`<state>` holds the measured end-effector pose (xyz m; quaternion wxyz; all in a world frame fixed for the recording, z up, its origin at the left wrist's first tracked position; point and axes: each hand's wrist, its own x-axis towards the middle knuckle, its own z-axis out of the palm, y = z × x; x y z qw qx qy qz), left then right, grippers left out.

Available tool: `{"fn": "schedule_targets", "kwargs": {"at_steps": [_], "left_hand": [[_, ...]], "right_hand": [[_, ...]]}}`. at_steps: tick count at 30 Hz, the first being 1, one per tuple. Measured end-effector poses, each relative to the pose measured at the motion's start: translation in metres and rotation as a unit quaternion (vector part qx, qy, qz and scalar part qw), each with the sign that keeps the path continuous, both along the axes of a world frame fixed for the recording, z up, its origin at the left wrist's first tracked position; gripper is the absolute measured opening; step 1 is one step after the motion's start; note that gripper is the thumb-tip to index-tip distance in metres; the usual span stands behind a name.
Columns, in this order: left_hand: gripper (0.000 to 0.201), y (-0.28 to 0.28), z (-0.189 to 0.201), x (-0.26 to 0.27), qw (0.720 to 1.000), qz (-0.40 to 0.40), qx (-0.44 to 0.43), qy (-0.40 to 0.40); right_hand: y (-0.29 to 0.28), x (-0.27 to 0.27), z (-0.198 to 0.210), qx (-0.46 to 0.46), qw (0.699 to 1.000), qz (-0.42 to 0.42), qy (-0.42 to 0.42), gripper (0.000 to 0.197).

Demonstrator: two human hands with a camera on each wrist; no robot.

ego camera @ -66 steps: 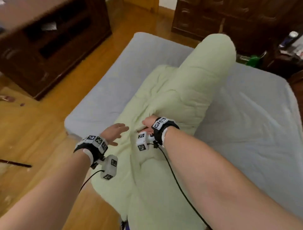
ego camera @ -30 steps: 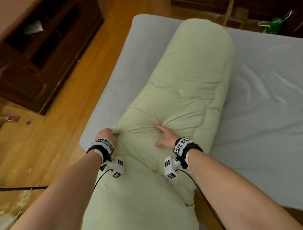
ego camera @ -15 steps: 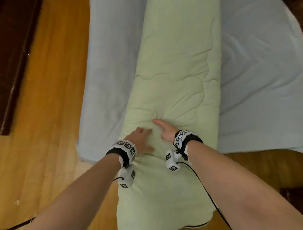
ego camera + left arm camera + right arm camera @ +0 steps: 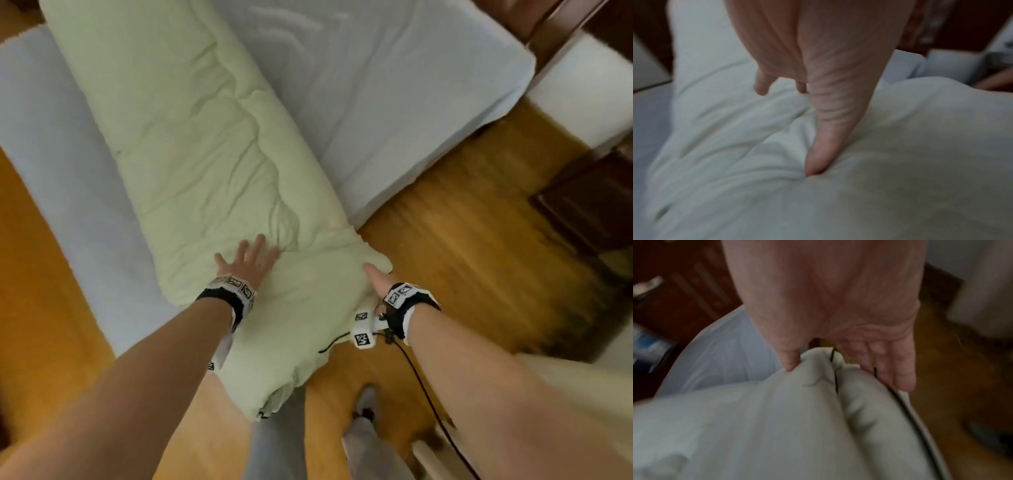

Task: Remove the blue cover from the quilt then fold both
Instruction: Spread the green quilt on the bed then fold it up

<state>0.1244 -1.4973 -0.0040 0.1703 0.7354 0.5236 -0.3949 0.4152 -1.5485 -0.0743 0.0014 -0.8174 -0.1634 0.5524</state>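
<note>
A pale green quilt (image 4: 191, 144), folded into a long band, lies slantwise across the bed, and its near end hangs over the bed's edge. My left hand (image 4: 250, 257) rests flat on top of it with the fingers spread; in the left wrist view the thumb (image 4: 824, 146) presses into the quilt (image 4: 910, 162). My right hand (image 4: 376, 277) is at the quilt's near right corner. There the thumb (image 4: 789, 363) lies on the folded edge (image 4: 818, 369) and the straight fingers (image 4: 898, 369) hang beside it. A pale blue fabric (image 4: 394, 85) covers the bed under the quilt.
Orange wooden floor (image 4: 462, 240) surrounds the bed. A dark wooden cabinet (image 4: 589, 205) and a white block (image 4: 589, 85) stand at the right. My legs and a foot (image 4: 364, 401) are below the quilt's hanging end. A black cable (image 4: 421, 387) trails from the right wrist.
The view has swung, so the quilt now runs slantwise. My right hand has moved from the middle of the quilt to its right corner. My left hand still lies on top, fingers now spread.
</note>
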Motion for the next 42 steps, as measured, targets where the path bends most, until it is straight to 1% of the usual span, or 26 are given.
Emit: {"fn": "schedule_targets", "kwargs": {"at_steps": [2,4,5,6,8,10,11,13,14,15,16,17,19,20,21,22,24,26,28,29,30,31,32,35,38,42], "left_hand": [[0.117,-0.001,0.001,0.024,0.998,-0.047,-0.037,0.019],[0.097,0.002,-0.002,0.038,0.996,-0.052,-0.054,0.043],[0.09,0.006,-0.005,0.04,0.996,-0.059,-0.044,0.05],[0.089,0.011,-0.007,0.043,0.995,-0.07,-0.031,0.06],[0.101,0.022,-0.016,0.043,0.995,-0.071,-0.02,0.064],[0.116,0.032,-0.024,0.042,0.996,-0.065,-0.02,0.058],[0.123,0.036,-0.027,0.043,0.995,-0.073,-0.017,0.06],[0.126,0.04,-0.036,0.045,0.994,-0.093,-0.023,0.055],[0.122,0.04,-0.04,0.047,0.992,-0.102,-0.037,0.061],[0.118,0.04,-0.047,0.047,0.992,-0.101,-0.05,0.065],[0.113,0.036,-0.051,0.047,0.991,-0.098,-0.059,0.066],[0.11,0.031,-0.053,0.046,0.992,-0.095,-0.06,0.062],[0.098,0.019,-0.056,0.045,0.995,-0.073,-0.043,0.047],[0.092,0.013,-0.053,0.044,0.997,-0.061,-0.038,0.035],[0.09,0.007,-0.05,0.043,0.998,-0.047,-0.026,0.017],[0.094,0.002,-0.046,0.042,0.999,-0.032,-0.013,-0.006],[0.116,-0.014,-0.029,0.036,0.999,-0.025,-0.002,-0.036],[0.126,-0.034,-0.024,0.018,0.998,-0.021,-0.029,-0.047],[0.125,-0.054,-0.038,-0.016,0.998,0.007,-0.057,0.002],[0.119,-0.061,-0.049,-0.035,0.997,0.036,-0.07,0.027],[0.107,-0.066,-0.048,-0.049,0.995,0.049,-0.084,0.031],[0.09,-0.07,-0.03,-0.055,0.994,0.076,-0.081,0.014],[0.077,-0.073,0.003,-0.054,0.993,0.1,-0.065,-0.006],[0.064,-0.064,0.082,-0.055,0.983,0.165,0.012,-0.078],[0.059,-0.038,0.126,-0.067,0.957,0.234,0.088,-0.149],[0.063,-0.006,0.165,-0.086,0.925,0.291,0.135,-0.204]], "right_hand": [[-0.002,-0.002,-0.013,0.038,0.997,-0.057,0.023,0.105],[-0.001,-0.011,-0.001,0.07,0.994,-0.071,0.037,0.074],[-0.001,-0.012,-0.001,0.1,0.99,-0.081,0.051,0.057],[-0.005,-0.01,-0.005,0.128,0.985,-0.101,0.053,0.047],[-0.026,-0.004,-0.008,0.13,0.982,-0.128,0.043,0.043],[-0.063,-0.002,-0.003,0.128,0.97,-0.204,0.032,0.046],[-0.086,-0.004,-0.01,0.145,0.965,-0.215,0.042,0.049],[-0.134,-0.016,-0.014,0.113,0.965,-0.216,0.095,0.064],[-0.145,-0.022,-0.014,0.115,0.944,-0.271,0.147,0.064],[-0.155,-0.03,-0.009,0.1,0.928,-0.327,0.146,0.055],[-0.16,-0.037,-0.011,0.112,0.933,-0.325,0.102,0.041],[-0.163,-0.043,-0.007,0.09,0.937,-0.326,0.089,0.033],[-0.168,-0.048,-0.009,0.065,0.955,-0.274,0.096,0.031],[-0.17,-0.05,-0.01,0.055,0.952,-0.281,0.106,0.028],[-0.17,-0.052,-0.005,0.047,0.951,-0.287,0.108,0.027],[-0.167,-0.054,-0.004,0.041,0.957,-0.274,0.09,0.032],[-0.157,-0.057,-0.003,0.038,0.981,-0.184,0.056,0.04],[-0.148,-0.055,0.006,0.042,0.995,-0.082,0.023,0.043],[-0.141,-0.057,0.021,0.032,0.999,0.003,0.002,0.044],[-0.136,-0.057,0.029,0.018,0.999,0.048,-0.004,0.049],[-0.132,-0.06,0.042,0.005,0.996,0.086,-0.009,0.058],[-0.125,-0.063,0.054,0.006,0.993,0.113,-0.019,0.07],[-0.116,-0.067,0.067,0.019,0.991,0.128,-0.031,0.08],[-0.087,-0.082,0.114,0.092,0.984,0.152,-0.012,0.09],[-0.051,-0.098,0.16,0.16,0.97,0.18,0.027,0.084],[-0.001,-0.116,0.197,0.218,0.949,0.225,0.029,0.069]]}}
